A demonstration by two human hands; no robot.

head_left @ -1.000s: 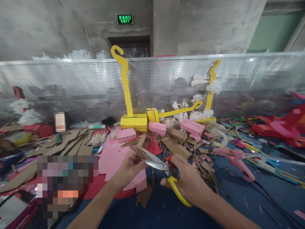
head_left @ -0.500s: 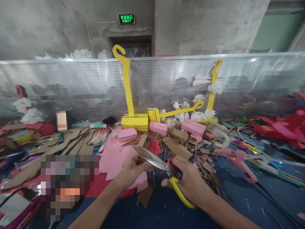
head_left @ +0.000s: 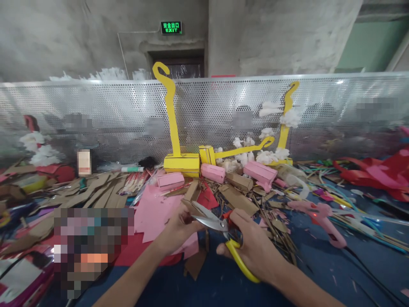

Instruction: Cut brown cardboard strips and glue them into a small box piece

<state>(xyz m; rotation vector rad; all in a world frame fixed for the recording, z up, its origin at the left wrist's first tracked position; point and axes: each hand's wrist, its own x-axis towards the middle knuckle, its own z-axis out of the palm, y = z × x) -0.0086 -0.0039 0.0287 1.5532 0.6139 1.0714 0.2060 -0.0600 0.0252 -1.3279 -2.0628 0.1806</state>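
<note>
My right hand (head_left: 255, 247) grips yellow-handled scissors (head_left: 220, 232), whose steel blades point left and stand slightly apart. My left hand (head_left: 177, 228) pinches a small brown cardboard piece (head_left: 191, 207) between the blades. Both hands hover low over the blue table (head_left: 319, 273), just in front of a sheet of pink paper (head_left: 153, 213) and a heap of cardboard scraps.
Yellow paper hook models (head_left: 174, 128) on box bases, pink boxes (head_left: 258, 171) and white tufts stand along a perforated metal screen (head_left: 96, 119). A pink glue gun (head_left: 319, 215) lies right of my hands. Cardboard strips (head_left: 96, 194) lie at the left, red and pink paper (head_left: 380, 172) at the far right.
The hands and scissors stay in nearly the same place. The blades have shifted slightly along the cardboard piece, and my view has drifted a little.
</note>
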